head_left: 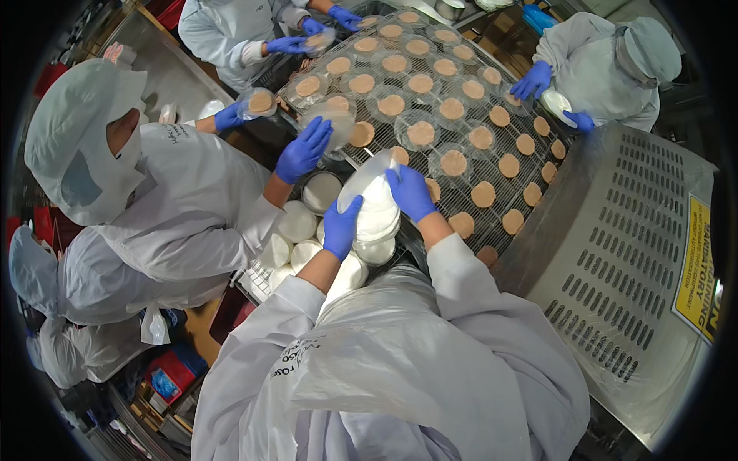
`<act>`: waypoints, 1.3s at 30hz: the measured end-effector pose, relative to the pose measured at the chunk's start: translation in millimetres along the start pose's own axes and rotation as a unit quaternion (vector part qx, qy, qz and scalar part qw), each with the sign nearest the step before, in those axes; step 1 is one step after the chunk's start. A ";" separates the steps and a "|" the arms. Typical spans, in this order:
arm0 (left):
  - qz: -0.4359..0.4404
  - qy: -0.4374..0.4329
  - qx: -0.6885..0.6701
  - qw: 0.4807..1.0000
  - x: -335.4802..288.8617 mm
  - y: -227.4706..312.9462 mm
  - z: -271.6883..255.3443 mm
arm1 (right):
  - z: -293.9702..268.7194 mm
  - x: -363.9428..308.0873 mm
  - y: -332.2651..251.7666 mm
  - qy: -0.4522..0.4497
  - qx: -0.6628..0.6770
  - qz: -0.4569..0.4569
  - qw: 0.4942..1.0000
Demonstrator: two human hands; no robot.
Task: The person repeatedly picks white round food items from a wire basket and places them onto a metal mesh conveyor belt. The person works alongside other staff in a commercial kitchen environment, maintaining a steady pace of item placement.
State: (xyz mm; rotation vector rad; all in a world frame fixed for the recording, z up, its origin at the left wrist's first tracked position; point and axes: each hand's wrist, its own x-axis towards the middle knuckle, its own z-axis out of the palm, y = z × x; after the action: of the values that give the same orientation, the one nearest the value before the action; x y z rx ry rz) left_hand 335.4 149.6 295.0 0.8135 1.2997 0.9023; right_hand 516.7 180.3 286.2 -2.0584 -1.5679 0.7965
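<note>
Both my hands wear blue gloves. Between them I hold a thin, round, translucent white sheet [363, 178], tilted up at the near edge of the wire-mesh conveyor [453, 201]. My left hand [340, 228] is closed on its lower left edge, and my right hand [411, 192] pinches its right side. Under and behind the sheet is a pile of white round discs [377, 223]; whether my fingers also hold some of these I cannot tell. Flat round pinkish patties [453, 163] lie in rows on the mesh, many on clear round films.
White disc stacks [296, 223] stand on a rack to my left. A co-worker's gloved hand [304, 150] reaches in close on the left with a clear sheet. Other co-workers work at the far side and far right. A slotted metal cover [615, 253] borders the conveyor on the right.
</note>
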 end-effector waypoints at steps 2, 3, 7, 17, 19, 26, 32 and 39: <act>0.004 0.011 -0.035 0.999 12.3 12.0 -11.5 | 11.5 28.2 13.7 0.036 0.124 0.016 0.991; -0.011 0.017 -0.030 0.999 19.4 19.5 -20.9 | 0.4 40.9 15.4 0.042 0.222 0.026 0.974; -0.055 0.026 -0.029 0.998 24.4 49.7 -52.7 | -104.5 84.8 34.8 0.079 0.192 0.156 0.966; -0.043 0.001 -0.032 0.999 29.3 43.9 -48.9 | -111.2 80.0 76.5 0.084 -0.057 0.199 0.975; -0.035 -0.001 -0.025 0.999 36.8 47.6 -42.4 | -89.0 58.2 50.3 0.073 -0.114 0.123 0.983; -0.021 -0.002 -0.021 1.000 40.0 45.6 -34.9 | -9.3 43.2 -46.6 -0.010 0.086 0.003 0.996; -0.053 0.014 -0.053 0.997 25.8 39.9 -44.6 | -70.5 73.8 21.9 0.056 0.192 0.053 0.978; -0.067 -0.010 -0.052 0.996 24.9 28.0 -52.5 | -165.1 75.8 148.9 0.382 -0.205 0.106 0.895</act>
State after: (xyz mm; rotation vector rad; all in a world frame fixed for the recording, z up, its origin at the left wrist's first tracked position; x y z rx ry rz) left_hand 281.8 184.2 303.8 0.6456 1.2635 0.8442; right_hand 748.9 214.3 298.8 -2.4205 -1.1147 -0.3292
